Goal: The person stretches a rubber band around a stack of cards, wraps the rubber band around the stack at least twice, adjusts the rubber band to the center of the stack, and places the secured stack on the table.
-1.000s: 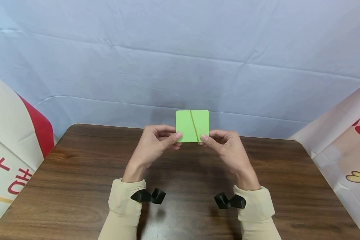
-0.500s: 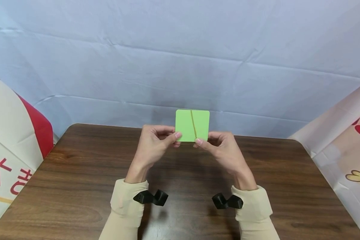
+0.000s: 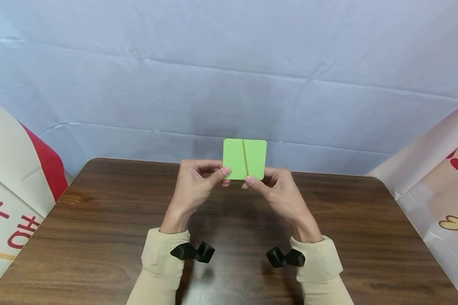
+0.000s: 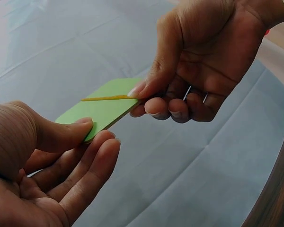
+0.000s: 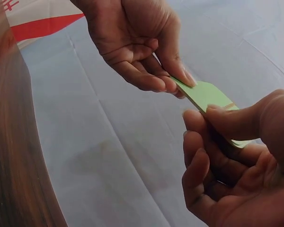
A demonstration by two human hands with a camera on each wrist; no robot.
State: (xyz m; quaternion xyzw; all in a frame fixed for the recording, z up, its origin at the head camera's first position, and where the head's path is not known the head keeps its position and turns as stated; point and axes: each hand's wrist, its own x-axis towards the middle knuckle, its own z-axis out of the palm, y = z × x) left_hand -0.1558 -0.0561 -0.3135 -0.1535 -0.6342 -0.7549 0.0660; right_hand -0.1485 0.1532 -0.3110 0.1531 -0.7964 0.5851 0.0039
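A thin stack of green square cards (image 3: 234,159) with rounded corners is held up above the table's far edge. Across its face runs a yellow-brown rubber band (image 3: 245,154), slightly slanted. My left hand (image 3: 194,186) pinches the lower left corner of the stack, thumb on the front and fingers behind. With its thumb at the band's lower end, my right hand (image 3: 284,195) pinches the stack and the band at the bottom edge. In the left wrist view the right thumb presses on the end of the rubber band (image 4: 109,98). The back of the stack is hidden.
Below the hands lies a dark brown wooden table (image 3: 99,220). A pale creased cloth (image 3: 229,67) hangs behind it. Printed cloths stand at the left (image 3: 15,182) and right sides. A black wrist camera (image 3: 192,252) sits on each sleeve.
My right thumb has slid left along the lower edge, and the rubber band's lower end has moved left with it, making the band more upright. The left hand has barely moved.
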